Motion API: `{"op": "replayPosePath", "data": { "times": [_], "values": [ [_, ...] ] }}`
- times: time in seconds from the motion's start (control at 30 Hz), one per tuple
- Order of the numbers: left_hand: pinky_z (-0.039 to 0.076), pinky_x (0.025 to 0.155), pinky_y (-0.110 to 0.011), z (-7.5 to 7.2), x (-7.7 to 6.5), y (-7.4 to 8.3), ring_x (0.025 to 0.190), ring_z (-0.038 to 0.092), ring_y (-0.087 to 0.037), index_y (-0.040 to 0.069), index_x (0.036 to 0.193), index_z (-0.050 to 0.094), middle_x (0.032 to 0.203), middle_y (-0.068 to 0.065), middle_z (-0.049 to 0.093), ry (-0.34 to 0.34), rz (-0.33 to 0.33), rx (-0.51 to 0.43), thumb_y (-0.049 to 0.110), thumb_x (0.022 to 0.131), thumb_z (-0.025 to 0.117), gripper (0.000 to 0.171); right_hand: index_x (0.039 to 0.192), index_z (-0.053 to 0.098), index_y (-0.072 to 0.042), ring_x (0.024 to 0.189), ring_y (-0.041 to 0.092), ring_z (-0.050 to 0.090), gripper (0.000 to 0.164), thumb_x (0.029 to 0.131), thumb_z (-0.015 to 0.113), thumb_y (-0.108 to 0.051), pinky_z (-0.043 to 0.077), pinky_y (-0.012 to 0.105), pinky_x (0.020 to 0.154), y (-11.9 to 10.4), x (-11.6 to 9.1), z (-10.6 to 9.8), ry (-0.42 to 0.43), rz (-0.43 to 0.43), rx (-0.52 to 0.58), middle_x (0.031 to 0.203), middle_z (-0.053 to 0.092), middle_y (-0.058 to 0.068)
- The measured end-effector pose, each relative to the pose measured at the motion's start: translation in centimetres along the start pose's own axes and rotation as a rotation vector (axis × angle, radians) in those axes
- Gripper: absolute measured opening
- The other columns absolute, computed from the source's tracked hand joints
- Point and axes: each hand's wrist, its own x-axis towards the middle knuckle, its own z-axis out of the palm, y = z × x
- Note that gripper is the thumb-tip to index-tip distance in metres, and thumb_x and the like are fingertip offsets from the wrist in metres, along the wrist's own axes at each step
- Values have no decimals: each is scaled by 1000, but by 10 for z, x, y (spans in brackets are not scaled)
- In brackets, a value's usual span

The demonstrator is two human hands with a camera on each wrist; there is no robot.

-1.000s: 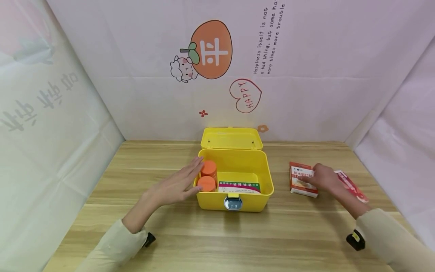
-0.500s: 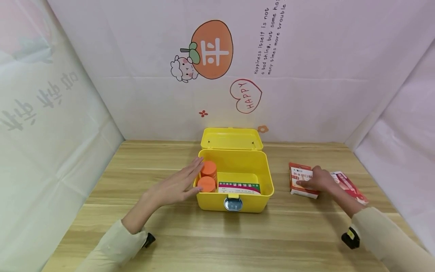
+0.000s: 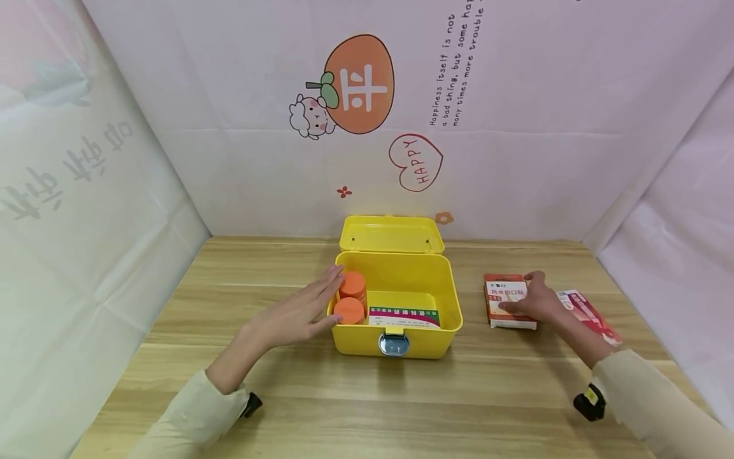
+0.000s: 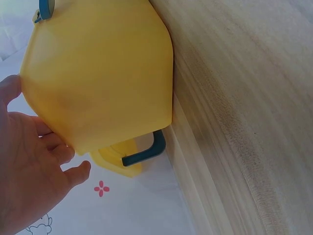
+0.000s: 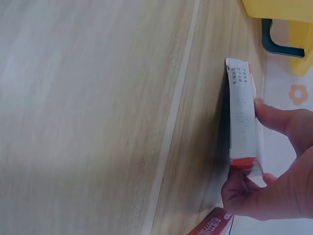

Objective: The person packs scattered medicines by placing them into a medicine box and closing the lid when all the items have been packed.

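My right hand [image 3: 538, 299] grips a red-and-white adhesive bandage box [image 3: 506, 294], thumb on its printed face and fingers at its right edge. In the right wrist view one edge of this bandage box [image 5: 243, 115] tilts up off the wood, a dark shadow beneath. My left hand [image 3: 295, 315] rests against the left rim of an open yellow medicine box [image 3: 427, 344], fingers extended along it. Inside stand two orange-lidded containers [image 3: 348, 311] and a white, magenta and green medicine carton [image 3: 404, 317]. The left wrist view shows the yellow side wall [image 4: 102, 73] by my fingertips.
A red-and-white packet [image 3: 590, 317] lies on the wooden table [image 3: 367, 414], partly behind my right wrist. The yellow lid [image 3: 392, 233] is folded back toward the printed rear cloth [image 3: 258, 185]. A grey clasp [image 3: 394, 344] hangs at the front, and a dark handle [image 4: 146, 154] shows behind.
My right hand has closed on the bandage box; the box has turned slightly and its left edge has shifted a little left. My left hand and the medicine box stay put.
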Motion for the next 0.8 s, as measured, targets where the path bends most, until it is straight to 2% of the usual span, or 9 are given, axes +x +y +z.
{"op": "replayPosePath", "data": {
  "times": [0.17, 0.23, 0.3, 0.37, 0.43, 0.5, 0.57, 0.67, 0.8],
  "values": [
    [23, 125, -46, 1, 1, 0, 157, 7, -24, 9, 161, 9, 170, -5, -1, 0, 6, -2, 57, 104, 35, 79, 149, -2, 18, 127, 60, 38, 111, 88, 75, -33, 35, 67, 108, -4, -1, -2, -30, 29, 95, 140, 30, 51],
    [22, 125, -45, 1, 1, 0, 157, 6, -24, 10, 161, 8, 170, -4, -1, -1, 4, -2, 58, 104, 35, 79, 149, -3, 20, 131, 60, 33, 106, 91, 71, -29, 31, 67, 112, -6, -2, -4, -48, 29, 133, 143, 25, 50],
    [22, 125, -45, 1, 2, -1, 157, 5, -23, 10, 161, 7, 170, -3, -2, -4, 0, -1, 59, 103, 33, 80, 148, -1, 23, 131, 58, 33, 98, 94, 67, -24, 33, 65, 112, -7, -2, -5, -62, 26, 171, 145, 23, 49],
    [21, 126, -44, 1, 2, -1, 157, 5, -22, 11, 161, 7, 170, -3, -3, -9, -4, 2, 59, 103, 33, 80, 147, 3, 24, 127, 54, 41, 91, 96, 63, -21, 43, 58, 106, -7, -2, -7, -64, 26, 204, 144, 26, 47],
    [20, 126, -44, 0, 2, -1, 157, 3, -20, 12, 161, 6, 170, -2, -4, -12, -8, 4, 60, 103, 33, 80, 147, 7, 23, 117, 45, 51, 85, 97, 60, -19, 53, 45, 94, -7, -1, -9, -59, 35, 245, 142, 30, 45],
    [20, 126, -44, 0, 2, -1, 157, 3, -21, 12, 161, 6, 170, -2, -4, -11, -6, 5, 60, 103, 33, 80, 147, 8, 22, 104, 32, 59, 81, 97, 59, -16, 56, 33, 81, -8, -1, -10, -58, 45, 302, 139, 33, 43],
    [20, 126, -44, 0, 2, -1, 157, 4, -21, 12, 161, 7, 170, -2, -4, -10, -7, 6, 60, 103, 34, 80, 147, 8, 21, 92, 18, 62, 80, 97, 59, -14, 57, 25, 72, -8, 0, -11, -59, 53, 357, 136, 36, 40],
    [21, 126, -45, -1, 1, 0, 157, 5, -23, 11, 161, 8, 170, -3, -3, -9, 0, 5, 59, 103, 35, 80, 148, 5, 19, 81, 8, 63, 79, 98, 57, -13, 59, 25, 70, -9, -1, -14, -90, 64, 438, 133, 39, 38],
    [21, 126, -45, -1, 0, 0, 157, 5, -23, 10, 161, 8, 170, -4, -3, -11, 0, 0, 58, 103, 35, 80, 149, 5, 19, 79, 6, 65, 78, 100, 54, -15, 61, 29, 72, -11, -4, -20, -137, 74, 473, 126, 50, 30]
  ]
}}
